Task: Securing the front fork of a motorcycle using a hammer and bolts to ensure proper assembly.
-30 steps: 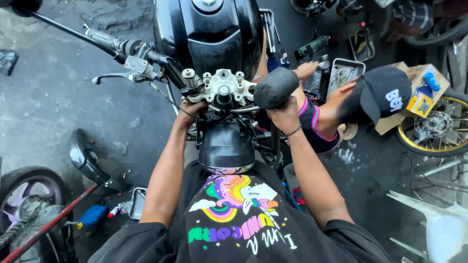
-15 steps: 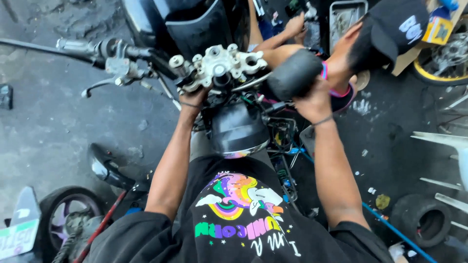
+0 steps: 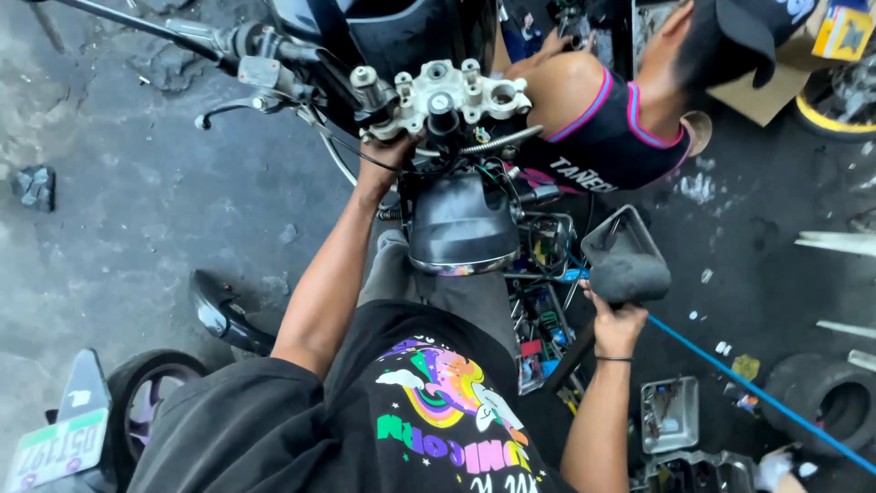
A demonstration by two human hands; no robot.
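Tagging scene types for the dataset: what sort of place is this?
Most likely a motorcycle repair shop, worked on a concrete floor. A stripped motorcycle stands with its fork clamp bare, loose tyres lie about, and open tool trays sit on the ground. The left hand is at the clamp; the right hand holds a mallet.

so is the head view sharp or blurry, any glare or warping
Head view: mostly sharp under flat, even daylight with soft shadows; a bright glint on the headlight's chrome rim; wide-angle bending toward the edges; the right hand holding the dark rubber mallet stays crisp.
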